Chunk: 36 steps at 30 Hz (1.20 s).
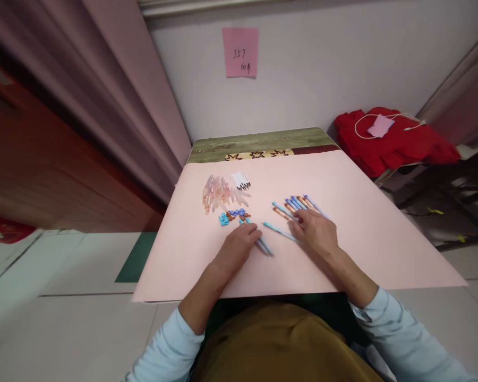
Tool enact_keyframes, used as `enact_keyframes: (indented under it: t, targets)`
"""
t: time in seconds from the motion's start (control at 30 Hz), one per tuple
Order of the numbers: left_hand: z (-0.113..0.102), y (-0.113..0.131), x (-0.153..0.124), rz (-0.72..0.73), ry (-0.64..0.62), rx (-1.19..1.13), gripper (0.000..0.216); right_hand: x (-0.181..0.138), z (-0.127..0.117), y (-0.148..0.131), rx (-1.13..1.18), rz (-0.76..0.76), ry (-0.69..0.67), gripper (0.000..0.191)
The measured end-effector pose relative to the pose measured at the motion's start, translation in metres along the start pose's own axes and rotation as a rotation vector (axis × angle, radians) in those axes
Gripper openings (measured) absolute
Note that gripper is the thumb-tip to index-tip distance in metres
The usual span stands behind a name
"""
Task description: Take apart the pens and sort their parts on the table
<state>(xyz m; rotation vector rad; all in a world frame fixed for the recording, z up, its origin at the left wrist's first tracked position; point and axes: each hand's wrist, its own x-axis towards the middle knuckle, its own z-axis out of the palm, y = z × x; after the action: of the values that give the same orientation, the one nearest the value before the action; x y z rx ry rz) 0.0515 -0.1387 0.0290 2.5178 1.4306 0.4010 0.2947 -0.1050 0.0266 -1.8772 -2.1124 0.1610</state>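
My left hand (pixel 241 241) is closed around two light blue pens (pixel 265 247), whose pale ends stick out toward me. To the right, my right hand (pixel 316 228) rests with curled fingers on the near ends of a row of pens (pixel 298 203) in blue, brown and turquoise. A single light blue pen (pixel 279 231) lies between the hands, one end reaching under my right thumb. Just beyond my left hand are small turquoise, brown and blue caps (pixel 224 218). Farther back lie clear pinkish pen barrels (pixel 217 192) and a bundle of white refills with black ends (pixel 239 179).
A pale pink sheet (pixel 366 254) covers most of the table, leaving a wood-patterned strip (pixel 263 138) at the back. Red cloth with a white cable (pixel 390 143) lies at the right. A curtain (pixel 143 79) hangs on the left, and a pink note (pixel 241 53) is on the wall.
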Motion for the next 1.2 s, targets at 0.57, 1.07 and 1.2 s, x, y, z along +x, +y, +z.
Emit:
enact_keyframes:
  t: [0.57,1.07,1.2]
  targets:
    - [0.014,-0.025,-0.001,-0.134,0.367,-0.047,0.034,-0.031,0.007,-0.041,-0.005,-0.212,-0.074,0.031]
    - [-0.004,-0.063,-0.001,-0.666,0.317,-0.175,0.046,0.08,0.032,-0.105,0.09,-0.214,-0.3,0.02]
    - [-0.004,-0.069,0.001,-0.628,0.337,-0.189,0.029,0.072,0.042,-0.124,0.164,-0.253,-0.263,0.026]
